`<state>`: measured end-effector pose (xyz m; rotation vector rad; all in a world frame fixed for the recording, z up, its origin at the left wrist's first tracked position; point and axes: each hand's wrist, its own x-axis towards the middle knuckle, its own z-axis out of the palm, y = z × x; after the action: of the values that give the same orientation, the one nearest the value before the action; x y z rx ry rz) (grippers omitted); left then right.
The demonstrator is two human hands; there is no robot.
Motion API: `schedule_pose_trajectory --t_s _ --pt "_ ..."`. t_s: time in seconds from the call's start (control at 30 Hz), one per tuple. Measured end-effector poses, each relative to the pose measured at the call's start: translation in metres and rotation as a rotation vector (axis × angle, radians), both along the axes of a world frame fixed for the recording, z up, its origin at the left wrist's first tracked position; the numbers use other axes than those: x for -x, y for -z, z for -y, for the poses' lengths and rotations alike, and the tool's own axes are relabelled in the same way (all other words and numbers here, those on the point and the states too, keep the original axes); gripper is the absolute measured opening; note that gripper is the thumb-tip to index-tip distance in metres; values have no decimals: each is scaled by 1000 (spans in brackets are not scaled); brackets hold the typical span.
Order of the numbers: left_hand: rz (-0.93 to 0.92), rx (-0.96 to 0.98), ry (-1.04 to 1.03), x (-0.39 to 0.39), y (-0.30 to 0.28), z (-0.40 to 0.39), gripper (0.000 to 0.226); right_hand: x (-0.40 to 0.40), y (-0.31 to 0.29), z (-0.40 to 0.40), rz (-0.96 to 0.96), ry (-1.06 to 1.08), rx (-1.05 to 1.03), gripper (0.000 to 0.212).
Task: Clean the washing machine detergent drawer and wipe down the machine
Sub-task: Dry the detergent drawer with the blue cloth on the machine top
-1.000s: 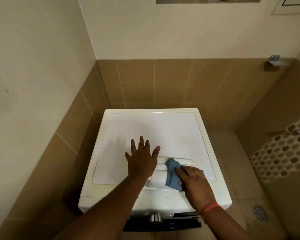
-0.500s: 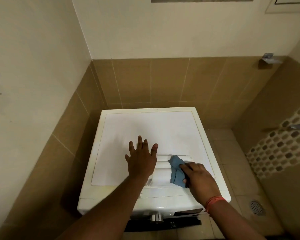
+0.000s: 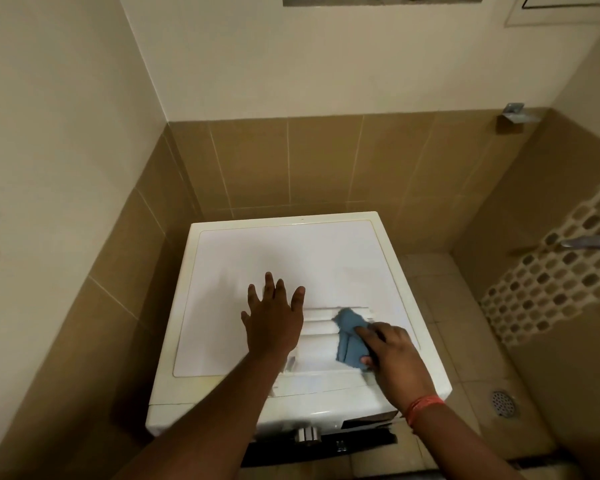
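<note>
Head cam: left hand (image 3: 273,325) flat, fingers spread, on washer (image 3: 326,258); right hand (image 3: 392,355) grips cloth (image 3: 351,337) on drawer (image 3: 317,344). Risk: drawer slides w/ hard wiping.

No readable text anywhere in my view.

I can make out small pale marks on the dark control panel (image 3: 340,445) at the bottom centre of the frame, below the washing machine (image 3: 291,258), but they are too small and blurred for me to read.

The one head view looks steeply down from above the front of the washing machine (image 3: 291,271), close, facing the tiled corner behind it.
</note>
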<state>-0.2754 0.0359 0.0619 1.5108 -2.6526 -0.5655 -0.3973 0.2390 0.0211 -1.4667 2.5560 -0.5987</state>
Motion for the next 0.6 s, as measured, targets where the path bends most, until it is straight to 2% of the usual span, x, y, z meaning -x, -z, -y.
schedule_pose_trajectory --t_s 0.07,0.17,0.43,0.6 --pt "7 0 2 1 1 -1 74 -3 3 -2 -1 69 -4 64" --pt "21 1 1 1 2 0 75 -21 1 9 -122 112 -13 71" --pt "21 -22 14 0 2 2 79 -66 -13 64 -187 -253 9 62" --pt "49 1 20 -1 0 3 90 -55 -10 65 -236 -266 14 59"
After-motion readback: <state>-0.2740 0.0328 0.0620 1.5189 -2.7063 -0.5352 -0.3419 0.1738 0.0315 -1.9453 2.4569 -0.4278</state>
